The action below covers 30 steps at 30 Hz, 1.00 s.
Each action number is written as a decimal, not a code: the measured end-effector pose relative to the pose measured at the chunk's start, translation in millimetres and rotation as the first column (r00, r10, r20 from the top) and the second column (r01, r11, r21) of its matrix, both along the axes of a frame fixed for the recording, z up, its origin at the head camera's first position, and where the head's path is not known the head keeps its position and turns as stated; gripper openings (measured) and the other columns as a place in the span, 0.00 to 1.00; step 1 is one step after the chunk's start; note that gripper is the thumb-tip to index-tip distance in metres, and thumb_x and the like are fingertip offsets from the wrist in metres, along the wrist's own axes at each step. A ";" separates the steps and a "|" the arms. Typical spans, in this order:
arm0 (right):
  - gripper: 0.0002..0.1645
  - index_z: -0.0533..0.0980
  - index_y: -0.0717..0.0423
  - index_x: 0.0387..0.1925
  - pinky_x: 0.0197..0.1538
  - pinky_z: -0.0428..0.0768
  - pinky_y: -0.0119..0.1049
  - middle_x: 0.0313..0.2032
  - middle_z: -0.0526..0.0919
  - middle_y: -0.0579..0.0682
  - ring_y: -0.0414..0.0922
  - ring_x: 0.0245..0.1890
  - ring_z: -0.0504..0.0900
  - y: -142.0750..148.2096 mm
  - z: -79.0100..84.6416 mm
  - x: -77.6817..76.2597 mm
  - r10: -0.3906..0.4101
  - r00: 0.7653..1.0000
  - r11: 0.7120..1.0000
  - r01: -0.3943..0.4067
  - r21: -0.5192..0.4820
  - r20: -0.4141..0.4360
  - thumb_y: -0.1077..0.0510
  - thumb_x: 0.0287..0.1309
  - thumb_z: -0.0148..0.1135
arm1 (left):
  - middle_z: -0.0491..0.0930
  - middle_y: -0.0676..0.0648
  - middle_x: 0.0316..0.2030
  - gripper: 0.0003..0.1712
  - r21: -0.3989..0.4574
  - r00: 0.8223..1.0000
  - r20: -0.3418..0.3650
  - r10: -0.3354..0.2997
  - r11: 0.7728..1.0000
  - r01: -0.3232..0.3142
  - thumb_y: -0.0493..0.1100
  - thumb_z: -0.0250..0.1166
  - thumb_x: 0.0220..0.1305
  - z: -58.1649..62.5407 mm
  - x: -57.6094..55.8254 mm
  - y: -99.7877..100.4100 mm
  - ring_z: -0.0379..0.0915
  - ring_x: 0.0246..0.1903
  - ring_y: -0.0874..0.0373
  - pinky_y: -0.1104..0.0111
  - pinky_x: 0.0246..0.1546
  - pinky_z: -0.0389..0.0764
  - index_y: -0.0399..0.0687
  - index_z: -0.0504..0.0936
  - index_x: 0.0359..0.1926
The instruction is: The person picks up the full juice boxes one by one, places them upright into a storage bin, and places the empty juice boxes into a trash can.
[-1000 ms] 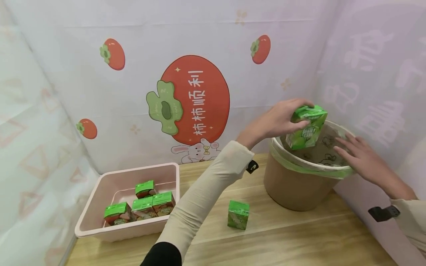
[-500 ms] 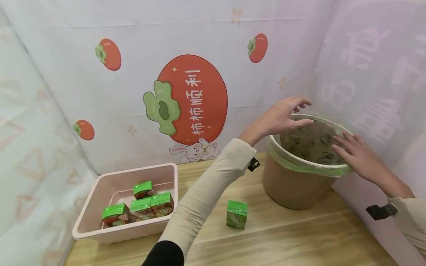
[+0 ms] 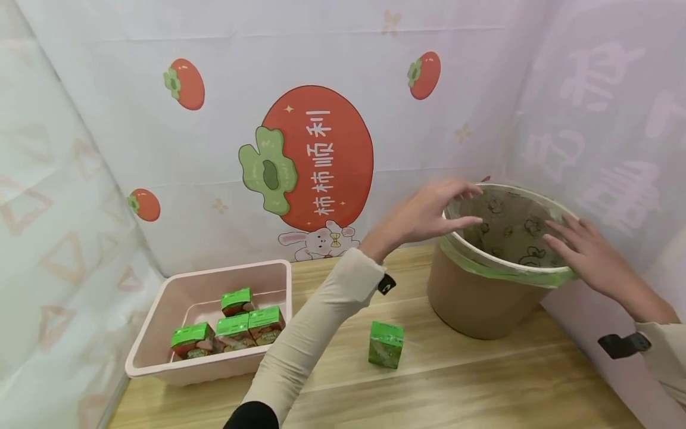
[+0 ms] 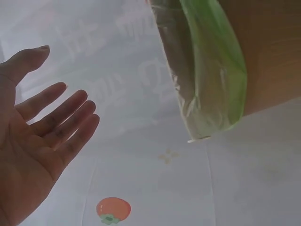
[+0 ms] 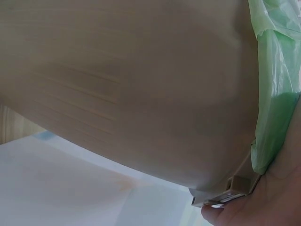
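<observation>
My left hand [image 3: 419, 215] is at the left rim of a brown bin [image 3: 474, 298], fingers spread and nothing held. In the left wrist view its palm [image 4: 30, 160] faces the camera, apart from the bin. My right hand [image 3: 602, 262] rests at the bin's right rim, its fairly straight fingers reaching over the edge. In the right wrist view, part of this hand [image 5: 273, 197] lies against the rim, beside the green-edged liner [image 5: 277, 94]. A small green box [image 3: 386, 344] stands on the table between tub and bin. The bin's floor is hidden.
A pink tub [image 3: 209, 372] at the left holds several green-topped boxes [image 3: 266, 325]. The wooden table [image 3: 455, 381] runs beneath everything. A white printed cloth [image 3: 343, 53] closes off the back and sides, near the bin.
My left hand has let go of a green box over the bin, and that box is out of sight now. This hand has since drawn back left and lower; the right hand stays at the rim.
</observation>
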State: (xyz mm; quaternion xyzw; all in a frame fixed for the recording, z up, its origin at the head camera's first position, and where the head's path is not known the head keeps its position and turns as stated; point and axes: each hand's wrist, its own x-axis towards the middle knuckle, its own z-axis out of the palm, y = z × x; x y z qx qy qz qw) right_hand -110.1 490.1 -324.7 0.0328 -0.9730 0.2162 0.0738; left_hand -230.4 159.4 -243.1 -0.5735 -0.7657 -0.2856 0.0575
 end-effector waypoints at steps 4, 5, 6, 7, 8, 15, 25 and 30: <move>0.39 0.52 0.74 0.79 0.64 0.36 0.88 0.79 0.36 0.79 0.80 0.76 0.29 0.2 0.3 -0.1 0.003 1.000 1.000 -0.003 0.004 -0.002 0.47 0.84 0.38 | 0.81 0.47 0.61 0.29 0.035 1.000 0.020 -0.017 0.999 0.016 0.46 0.73 0.70 -15.3 8.5 -18.9 0.76 0.60 0.58 0.78 0.62 0.69 0.41 0.78 0.67; 0.39 0.52 0.74 0.79 0.64 0.36 0.88 0.78 0.36 0.79 0.80 0.76 0.29 0.2 0.3 -0.2 0.003 1.000 1.000 -0.003 0.005 -0.001 0.47 0.84 0.38 | 0.81 0.47 0.61 0.30 0.039 0.999 0.030 -0.018 0.999 0.017 0.45 0.73 0.70 -18.8 10.5 -23.4 0.76 0.60 0.57 0.78 0.63 0.69 0.41 0.77 0.68; 0.39 0.52 0.74 0.79 0.64 0.36 0.88 0.78 0.36 0.79 0.80 0.76 0.29 0.3 0.3 -0.2 0.003 1.000 1.000 -0.003 0.005 -0.001 0.47 0.84 0.38 | 0.81 0.47 0.61 0.30 0.047 0.999 0.036 -0.021 0.999 0.019 0.45 0.74 0.70 -22.4 12.5 -27.9 0.76 0.61 0.56 0.78 0.63 0.69 0.41 0.77 0.68; 0.39 0.52 0.74 0.79 0.64 0.36 0.88 0.78 0.36 0.79 0.80 0.76 0.29 0.3 0.2 -0.3 0.004 1.000 1.000 -0.004 0.006 -0.001 0.48 0.84 0.38 | 0.81 0.46 0.61 0.30 0.059 0.999 0.046 -0.023 0.998 0.021 0.44 0.74 0.69 -26.2 14.5 -32.5 0.76 0.61 0.56 0.77 0.63 0.69 0.41 0.77 0.68; 0.39 0.52 0.74 0.79 0.64 0.36 0.88 0.78 0.36 0.79 0.80 0.76 0.29 0.4 0.1 -0.4 0.004 1.000 1.000 -0.004 0.006 -0.001 0.48 0.84 0.38 | 0.81 0.46 0.61 0.30 0.070 0.998 0.052 -0.025 0.997 0.022 0.44 0.74 0.69 -30.0 16.3 -36.9 0.76 0.61 0.55 0.77 0.63 0.70 0.41 0.78 0.68; 0.39 0.51 0.73 0.79 0.64 0.36 0.88 0.79 0.35 0.79 0.80 0.77 0.28 1.2 -0.4 -0.1 0.007 1.000 1.000 -0.007 0.009 0.003 0.48 0.85 0.37 | 0.83 0.44 0.57 0.28 0.170 0.996 0.072 -0.059 0.984 0.046 0.42 0.77 0.65 -70.3 24.9 -65.7 0.78 0.57 0.55 0.76 0.60 0.73 0.38 0.80 0.63; 0.38 0.52 0.75 0.78 0.67 0.33 0.85 0.78 0.37 0.79 0.80 0.76 0.30 3.0 -2.1 -0.1 0.008 1.000 1.000 -0.007 0.005 -0.017 0.48 0.85 0.37 | 0.82 0.46 0.61 0.35 0.158 0.954 0.300 0.011 0.985 -0.061 0.44 0.80 0.60 -151.5 42.6 -102.6 0.78 0.59 0.55 0.68 0.60 0.79 0.43 0.79 0.66; 0.38 0.53 0.75 0.78 0.68 0.32 0.84 0.78 0.37 0.79 0.80 0.77 0.30 2.8 -2.7 -0.8 0.011 1.000 1.000 -0.011 0.005 -0.025 0.48 0.85 0.37 | 0.80 0.47 0.63 0.39 0.094 0.911 0.408 0.059 0.990 -0.106 0.46 0.82 0.58 -189.6 51.9 -117.0 0.76 0.63 0.52 0.63 0.64 0.78 0.45 0.78 0.68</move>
